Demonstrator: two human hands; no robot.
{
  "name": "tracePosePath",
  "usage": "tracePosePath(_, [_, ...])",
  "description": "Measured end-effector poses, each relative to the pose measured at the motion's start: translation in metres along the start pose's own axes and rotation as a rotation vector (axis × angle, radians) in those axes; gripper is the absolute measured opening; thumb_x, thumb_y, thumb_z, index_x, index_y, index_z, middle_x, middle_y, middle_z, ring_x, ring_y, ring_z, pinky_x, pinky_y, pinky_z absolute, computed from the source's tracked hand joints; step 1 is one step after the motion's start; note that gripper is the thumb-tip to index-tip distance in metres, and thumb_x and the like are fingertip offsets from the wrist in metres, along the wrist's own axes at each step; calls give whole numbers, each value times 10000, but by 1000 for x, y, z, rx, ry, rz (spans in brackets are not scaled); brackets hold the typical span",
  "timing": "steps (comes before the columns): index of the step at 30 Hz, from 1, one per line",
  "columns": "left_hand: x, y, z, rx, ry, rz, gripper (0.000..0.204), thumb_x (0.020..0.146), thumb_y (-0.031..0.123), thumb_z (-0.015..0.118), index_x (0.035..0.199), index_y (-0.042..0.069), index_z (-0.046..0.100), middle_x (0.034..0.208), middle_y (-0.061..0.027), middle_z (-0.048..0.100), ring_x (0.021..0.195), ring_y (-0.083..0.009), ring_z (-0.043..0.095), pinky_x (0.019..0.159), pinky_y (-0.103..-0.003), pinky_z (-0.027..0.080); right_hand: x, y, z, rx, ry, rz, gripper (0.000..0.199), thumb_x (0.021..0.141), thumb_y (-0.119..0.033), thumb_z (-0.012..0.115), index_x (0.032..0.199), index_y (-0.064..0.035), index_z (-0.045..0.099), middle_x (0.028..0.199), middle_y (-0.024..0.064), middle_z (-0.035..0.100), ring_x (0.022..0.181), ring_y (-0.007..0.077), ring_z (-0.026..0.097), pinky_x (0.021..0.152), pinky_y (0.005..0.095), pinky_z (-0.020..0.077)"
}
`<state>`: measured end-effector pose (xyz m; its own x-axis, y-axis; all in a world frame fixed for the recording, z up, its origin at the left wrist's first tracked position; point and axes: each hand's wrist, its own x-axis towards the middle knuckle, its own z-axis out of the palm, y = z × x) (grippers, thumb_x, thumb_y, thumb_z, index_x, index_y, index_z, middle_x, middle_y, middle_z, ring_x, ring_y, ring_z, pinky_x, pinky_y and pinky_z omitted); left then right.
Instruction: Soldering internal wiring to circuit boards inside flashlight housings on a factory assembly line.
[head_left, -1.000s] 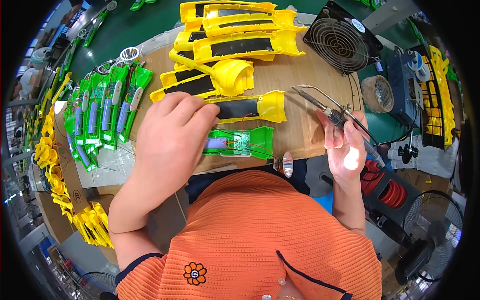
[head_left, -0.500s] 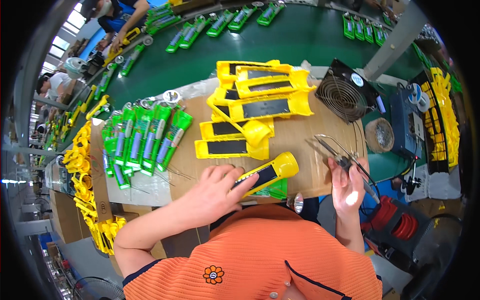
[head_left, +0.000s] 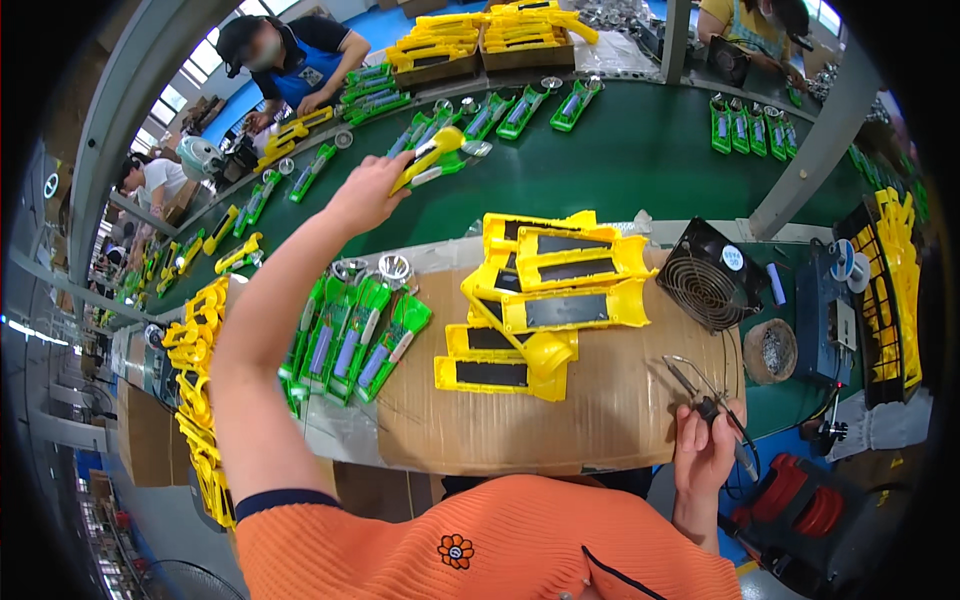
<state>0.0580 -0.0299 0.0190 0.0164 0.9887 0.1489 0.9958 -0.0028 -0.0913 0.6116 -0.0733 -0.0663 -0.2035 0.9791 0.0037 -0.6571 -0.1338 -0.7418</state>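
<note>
My left arm reaches far out over the green belt (head_left: 600, 180). At its end my left hand (head_left: 368, 195) is closed around a flashlight housing (head_left: 436, 158), a yellow shell with a green half and a round reflector beside it. Low on the right, my right hand (head_left: 703, 450) grips a soldering iron (head_left: 709, 409), its tip angled up and left over the cardboard. Yellow shells (head_left: 575, 312) with dark panels lie piled mid-board. Left of them, partly behind my arm, is a row of green shells (head_left: 372, 340) carrying batteries, wires and reflectors.
A black fan (head_left: 700, 280) stands right of the pile, near a tub of metal shavings (head_left: 770, 350) and a blue soldering station (head_left: 825, 310). More yellow shells (head_left: 205, 400) line the left edge. Green units (head_left: 577, 104) rest on the belt; a co-worker (head_left: 290, 60) sits across it.
My left hand has carried the flashlight housing from the near board edge up and away, over the belt. My right hand still holds the soldering iron. The view has tilted toward the far side.
</note>
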Motion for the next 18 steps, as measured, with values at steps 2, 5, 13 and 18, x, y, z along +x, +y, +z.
tracePosePath(2, [10, -20, 34, 51, -108, -92, 662, 868, 175, 691, 1448, 93, 381, 1184, -196, 621, 1122, -405, 550, 936, -474, 485, 2, 0, 2, -13, 4, -20, 149, 970, -165, 566, 960, -103, 431, 584, -10, 393, 508, 134, 463, 879, 389, 484])
tracePosePath(5, [16, -24, 46, -26, -234, -216, 825, 863, 288, 718, 1533, 150, 255, 1368, -237, 508, 1273, -422, 491, 995, -520, 469, 1, -1, 4, -19, 14, -19, 151, 966, -163, 558, 956, -105, 419, 583, -8, 391, 504, 132, 463, 868, 392, 490])
tracePosePath(13, [-42, 81, -47, -151, 185, 400, 221, 748, -5, 697, 957, 53, 657, 951, -122, 632, 865, -318, 635, 716, -401, 523, 6, 0, -4, -1, -50, 52, 124, 977, -164, 543, 991, -100, 438, 592, -7, 404, 538, 139, 477, 903, 415, 476])
tracePosePath(18, [-90, 192, -47, -164, 196, 696, 394, 750, 192, 766, 1120, 83, 686, 1006, -62, 617, 852, -215, 616, 693, -357, 489, 6, -2, -3, -9, -65, 67, 85, 979, -149, 523, 1017, -90, 474, 604, -7, 411, 559, 136, 483, 914, 417, 467])
